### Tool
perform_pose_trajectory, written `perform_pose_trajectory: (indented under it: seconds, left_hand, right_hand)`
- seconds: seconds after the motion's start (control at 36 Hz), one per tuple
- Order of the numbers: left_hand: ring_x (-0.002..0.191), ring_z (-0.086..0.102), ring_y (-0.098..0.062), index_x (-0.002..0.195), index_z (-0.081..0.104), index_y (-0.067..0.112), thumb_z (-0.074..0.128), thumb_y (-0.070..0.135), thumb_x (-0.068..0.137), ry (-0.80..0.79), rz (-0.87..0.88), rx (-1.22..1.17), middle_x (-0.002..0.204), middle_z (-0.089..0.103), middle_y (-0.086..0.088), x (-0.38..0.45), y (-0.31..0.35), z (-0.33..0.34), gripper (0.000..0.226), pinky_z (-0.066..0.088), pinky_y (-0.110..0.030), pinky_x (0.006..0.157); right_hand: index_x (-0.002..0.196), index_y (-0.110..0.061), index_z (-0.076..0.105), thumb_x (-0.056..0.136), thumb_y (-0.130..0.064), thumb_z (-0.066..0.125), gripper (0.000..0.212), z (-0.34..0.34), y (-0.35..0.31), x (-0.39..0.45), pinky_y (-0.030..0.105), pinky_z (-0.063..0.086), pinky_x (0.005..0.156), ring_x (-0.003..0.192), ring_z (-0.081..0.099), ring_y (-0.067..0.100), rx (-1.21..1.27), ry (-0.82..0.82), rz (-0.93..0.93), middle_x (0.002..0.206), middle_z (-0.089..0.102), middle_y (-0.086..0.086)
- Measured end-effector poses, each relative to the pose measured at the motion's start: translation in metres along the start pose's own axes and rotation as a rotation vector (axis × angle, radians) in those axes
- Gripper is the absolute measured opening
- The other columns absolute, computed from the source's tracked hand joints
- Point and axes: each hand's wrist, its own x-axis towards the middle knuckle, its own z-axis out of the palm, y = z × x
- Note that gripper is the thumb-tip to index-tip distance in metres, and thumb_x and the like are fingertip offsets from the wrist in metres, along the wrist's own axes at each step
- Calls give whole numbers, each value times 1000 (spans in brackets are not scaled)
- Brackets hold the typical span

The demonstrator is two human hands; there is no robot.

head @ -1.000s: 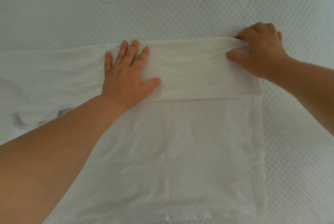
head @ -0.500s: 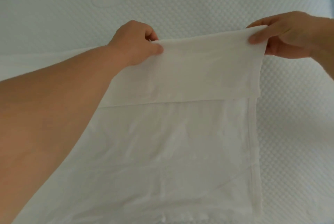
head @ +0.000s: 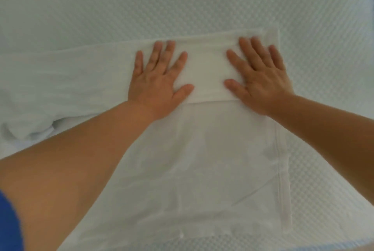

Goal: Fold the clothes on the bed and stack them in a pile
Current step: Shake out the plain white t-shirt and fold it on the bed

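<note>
White cloth lies under both palms: the left hand (head: 159,84) and the right hand (head: 261,80) rest flat on the folded band (head: 208,72) at the far edge of the white garment (head: 202,159), fingers straight and spread, thumbs pointing toward each other. Neither grip curls round anything; both are wide and simply press down on the fabric. The band is a doubled strip whose near edge runs across just below the thumbs. From there the rest of the garment spreads toward the viewer in a single smooth layer, its hemmed side (head: 283,179) running down the right. To the left the fabric stretches out wider and ends in a loose rumpled bunch (head: 30,129) beside the left forearm (head: 81,165), which crosses over and hides part of the garment's near left portion. A blue sleeve (head: 9,224) shows at the lower left corner. All of it lies on the bed (head: 222,1), whose pale quilted cover surrounds the cloth.
</note>
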Motion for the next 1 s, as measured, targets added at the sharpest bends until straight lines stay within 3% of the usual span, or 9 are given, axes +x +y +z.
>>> perform_pose_trajectory:
  seconds: [0.08, 0.19, 0.39, 0.47, 0.56, 0.64, 0.75, 0.89, 1.0]
  left_hand:
    - [144, -12, -20, 149, 1, 33, 20, 74, 79, -61, -38, 41, 158, -11, 0, 8, -7, 0, 83, -12, -48, 112]
    - [144, -11, -21, 150, 5, 29, 35, 66, 84, -87, -82, -27, 158, -10, -4, 4, 0, -7, 82, -10, -47, 113]
    - [143, 15, -30, 140, 43, 12, 60, 25, 83, -8, -114, -258, 152, 27, -15, -92, 10, -19, 60, 9, -41, 115]
    - [128, 42, -41, 118, 62, 2, 58, 17, 74, 83, -271, -321, 129, 53, -24, -143, -5, -28, 47, 32, -50, 105]
    - [111, 54, -41, 105, 68, 2, 57, 15, 71, 138, -460, -332, 112, 61, -22, -189, -26, -35, 38, 40, -47, 94]
    - [109, 52, -39, 106, 67, 5, 62, 12, 78, 173, -659, -336, 111, 60, -18, -224, -54, -38, 30, 38, -43, 93]
    - [115, 46, -34, 119, 58, 9, 62, 21, 83, 254, -1095, -420, 121, 54, -17, -254, -100, -37, 39, 34, -36, 95]
    - [111, 54, -29, 125, 50, 10, 65, 41, 79, 326, -1526, -759, 125, 53, -10, -264, -157, -25, 57, 42, -33, 88]
    - [90, 65, -29, 82, 65, 11, 71, 37, 74, 351, -1541, -1212, 91, 67, -8, -258, -187, -20, 28, 54, -41, 83]
  right_hand:
    - [149, -33, 1, 84, -71, 11, 76, 5, 19, -6, 36, -11, 113, 144, -8, 14, 6, -1, 129, 158, -6, -5]
    - [150, -27, 3, 86, -66, 14, 76, 0, 18, -28, 36, -11, 113, 144, -9, 19, 56, -42, 200, 158, -6, 2]
    - [150, -28, 11, 95, -50, 32, 63, 1, -30, -97, 38, -12, 112, 144, -9, 19, 61, -181, 58, 158, -3, 0]
    - [148, -21, 23, 91, -41, 49, 66, -2, -47, -104, 39, -7, 113, 145, -1, 22, 143, -123, 190, 158, 10, 4]
    - [140, -12, 40, 85, -31, 60, 61, -8, -79, -108, 39, 1, 113, 144, 8, 26, 235, -71, 205, 153, 25, 11]
    - [133, -9, 48, 84, -26, 63, 54, -14, -128, -115, 41, 9, 110, 140, 17, 30, 306, -74, 113, 146, 36, 13]
    - [129, -10, 52, 84, -23, 64, 48, -16, -204, -118, 39, 23, 107, 131, 32, 28, 423, -162, -58, 138, 45, 10]
    - [133, -15, 46, 87, -28, 60, 49, -6, -287, -94, 26, 30, 99, 124, 41, 22, 611, -271, -28, 135, 44, 4]
    - [133, -17, 47, 87, -31, 60, 50, -1, -344, -51, 25, 38, 90, 111, 52, 18, 798, -357, 191, 125, 53, 0]
